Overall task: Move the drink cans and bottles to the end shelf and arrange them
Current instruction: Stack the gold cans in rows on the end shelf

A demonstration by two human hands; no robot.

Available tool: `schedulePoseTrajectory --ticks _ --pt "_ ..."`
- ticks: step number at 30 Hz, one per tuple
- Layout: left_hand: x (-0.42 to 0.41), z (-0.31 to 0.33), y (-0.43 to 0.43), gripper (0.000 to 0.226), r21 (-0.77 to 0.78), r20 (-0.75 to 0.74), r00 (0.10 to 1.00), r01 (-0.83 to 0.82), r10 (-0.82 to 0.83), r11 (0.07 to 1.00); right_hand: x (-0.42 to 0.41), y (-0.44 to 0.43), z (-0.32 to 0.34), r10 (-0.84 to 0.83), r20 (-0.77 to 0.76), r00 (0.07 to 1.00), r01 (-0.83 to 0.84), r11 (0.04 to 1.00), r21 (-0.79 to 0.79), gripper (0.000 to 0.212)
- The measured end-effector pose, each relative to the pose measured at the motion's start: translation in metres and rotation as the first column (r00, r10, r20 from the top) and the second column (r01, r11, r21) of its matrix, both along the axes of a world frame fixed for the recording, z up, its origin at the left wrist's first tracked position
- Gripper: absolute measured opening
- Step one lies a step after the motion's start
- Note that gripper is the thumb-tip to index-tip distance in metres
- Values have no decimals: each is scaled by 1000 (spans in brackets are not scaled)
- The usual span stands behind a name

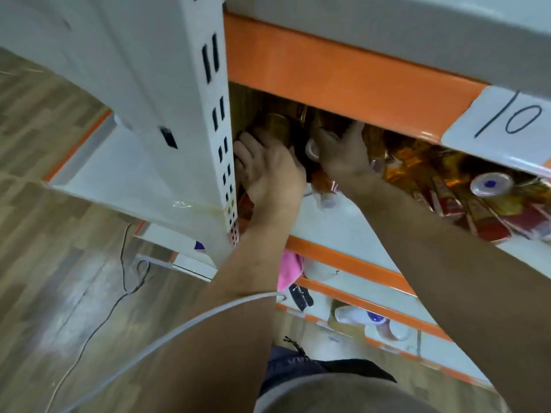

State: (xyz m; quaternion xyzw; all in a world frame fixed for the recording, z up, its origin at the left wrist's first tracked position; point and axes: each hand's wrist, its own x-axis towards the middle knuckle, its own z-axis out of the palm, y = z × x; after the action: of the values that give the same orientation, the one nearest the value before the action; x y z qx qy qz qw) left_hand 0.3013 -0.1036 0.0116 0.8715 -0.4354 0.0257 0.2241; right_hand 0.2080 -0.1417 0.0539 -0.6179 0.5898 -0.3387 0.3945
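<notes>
Both my hands reach into the shelf (343,225) under the orange rail (343,73). My left hand (268,171) is beside the white upright post (208,144), its fingers curled downward over something hidden; a gold can (277,126) stands just beyond the fingertips. A little to the right, my right hand (346,153) is wrapped over an amber drink bottle with a white cap (313,149). Another amber bottle (325,189) lies just below that hand. Red and yellow drink packs (453,198) and a white lid (492,183) fill the shelf's right part.
A white label marked 10 (507,120) sits on the rail at the right. Lower shelves hold a pink cloth (289,266) and white items (357,315). A black cable (125,278) runs over the wooden floor at the left, and a white cord (179,329) crosses my left forearm.
</notes>
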Motion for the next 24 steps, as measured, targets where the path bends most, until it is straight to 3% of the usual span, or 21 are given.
schedulePoseTrajectory --ticks 2,5,17,21,24 --pt "-3 4 4 63 -25 -38 999 -14 13 1000 -4 -2 -2 -59 45 997 58 998 40 24" --pt "-6 6 11 63 -85 -94 996 -20 12 996 -14 3 -6 -127 63 990 120 988 101 53" --pt "-7 -26 36 69 -133 -345 933 60 -103 989 -29 25 -26 -139 85 987 133 988 79 64" --pt "-28 -51 41 67 -172 -293 950 55 -104 984 -31 29 -31 -176 150 973 162 982 100 55" --pt "-39 -54 37 66 -210 -336 938 12 -83 978 -37 29 -34 -182 181 966 165 980 109 55"
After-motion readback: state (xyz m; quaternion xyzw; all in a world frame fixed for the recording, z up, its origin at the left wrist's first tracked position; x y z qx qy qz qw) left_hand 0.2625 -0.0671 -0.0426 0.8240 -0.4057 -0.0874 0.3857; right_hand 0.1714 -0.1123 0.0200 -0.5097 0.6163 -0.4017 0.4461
